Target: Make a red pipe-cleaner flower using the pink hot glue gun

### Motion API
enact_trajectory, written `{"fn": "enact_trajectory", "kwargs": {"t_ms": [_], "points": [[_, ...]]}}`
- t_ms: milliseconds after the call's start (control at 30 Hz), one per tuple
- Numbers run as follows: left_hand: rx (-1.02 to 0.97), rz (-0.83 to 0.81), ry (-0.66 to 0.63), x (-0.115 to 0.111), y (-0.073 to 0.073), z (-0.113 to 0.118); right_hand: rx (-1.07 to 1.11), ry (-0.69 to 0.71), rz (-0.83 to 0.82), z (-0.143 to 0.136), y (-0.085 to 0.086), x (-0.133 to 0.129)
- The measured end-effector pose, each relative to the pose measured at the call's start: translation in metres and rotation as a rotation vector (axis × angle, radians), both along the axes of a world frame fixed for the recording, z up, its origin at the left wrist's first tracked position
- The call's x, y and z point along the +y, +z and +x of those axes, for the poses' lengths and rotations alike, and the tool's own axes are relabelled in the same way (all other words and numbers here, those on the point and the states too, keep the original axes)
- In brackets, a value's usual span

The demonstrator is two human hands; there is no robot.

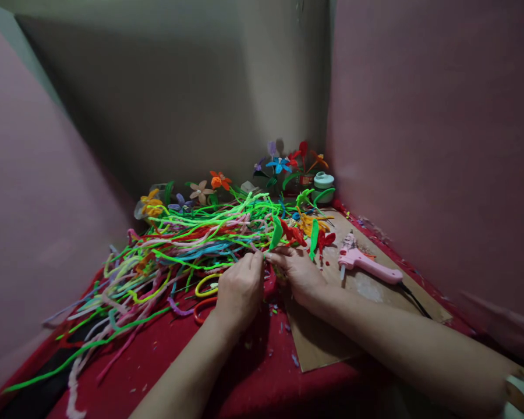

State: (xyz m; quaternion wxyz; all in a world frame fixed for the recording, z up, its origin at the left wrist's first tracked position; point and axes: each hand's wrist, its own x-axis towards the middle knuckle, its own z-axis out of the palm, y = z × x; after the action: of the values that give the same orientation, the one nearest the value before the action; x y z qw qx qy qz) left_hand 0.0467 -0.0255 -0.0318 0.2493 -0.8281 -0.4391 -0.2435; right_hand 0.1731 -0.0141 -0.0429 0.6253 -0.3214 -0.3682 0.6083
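So both the left hand [241, 289] and the right hand [300, 274] are pinched in narrow, fingertips meeting, and as far as I can see they've got the foot of a green leaf piece [276, 233] between them, sticking up at the near right edge of the fuzzy stem pile [209, 235]. For fiddly stuff like this I'd let the left fingers just anchor the base and make the right thumb and finger do the fine work, small turns, light squeeze, because I reckon that fuzz flattens easily. I'd also keep the leaf clear of the red petals [293, 234] right behind it so they don't snag. Honestly the join itself is hidden behind the fingers, so I can't tell if it's wrapped or only held. Just left of the hands there's a yellow loop handle [198, 289] and a red loop handle [196, 315], but the left hand hides part of both, so one tool or two, no idea. Further right, the pink glue gun [369, 265] lies on the board [321, 343], its cord vanishing into shadow. The flowers [279, 165] at the back overlap too much to count.
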Motion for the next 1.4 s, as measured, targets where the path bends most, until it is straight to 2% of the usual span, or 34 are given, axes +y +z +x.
{"fn": "enact_trajectory", "kwargs": {"t_ms": [167, 267, 400, 567, 700, 833, 1000, 1200, 1400], "points": [[-0.025, -0.054, -0.031, -0.001, 0.002, -0.001, -0.153, -0.029, 0.027, 0.001, 0.004, -0.003], [-0.118, -0.151, -0.072, 0.001, 0.0, -0.004, -0.156, -0.035, 0.072, 0.001, 0.005, -0.004], [-0.464, -0.397, -0.18, 0.003, 0.002, -0.004, -0.177, 0.002, 0.138, -0.001, 0.006, -0.006], [-0.982, -0.771, -0.197, 0.001, 0.014, -0.002, -0.187, 0.016, 0.131, -0.001, 0.015, -0.012], [-1.241, -0.998, -0.248, -0.001, 0.02, -0.002, -0.194, 0.024, 0.106, 0.001, 0.02, -0.012], [-1.334, -1.064, -0.28, 0.0, 0.019, -0.004, -0.15, 0.078, 0.051, 0.001, 0.02, -0.01], [-1.412, -1.144, -0.359, 0.002, 0.018, -0.005, -0.089, 0.142, 0.009, 0.005, 0.012, -0.006], [-1.526, -1.32, -0.464, 0.003, 0.021, -0.006, 0.071, 0.323, 0.004, 0.009, 0.005, 0.003], [-1.551, -1.489, -0.574, 0.003, 0.021, -0.011, 0.123, 0.313, -0.021, 0.008, 0.011, 0.0]]}}
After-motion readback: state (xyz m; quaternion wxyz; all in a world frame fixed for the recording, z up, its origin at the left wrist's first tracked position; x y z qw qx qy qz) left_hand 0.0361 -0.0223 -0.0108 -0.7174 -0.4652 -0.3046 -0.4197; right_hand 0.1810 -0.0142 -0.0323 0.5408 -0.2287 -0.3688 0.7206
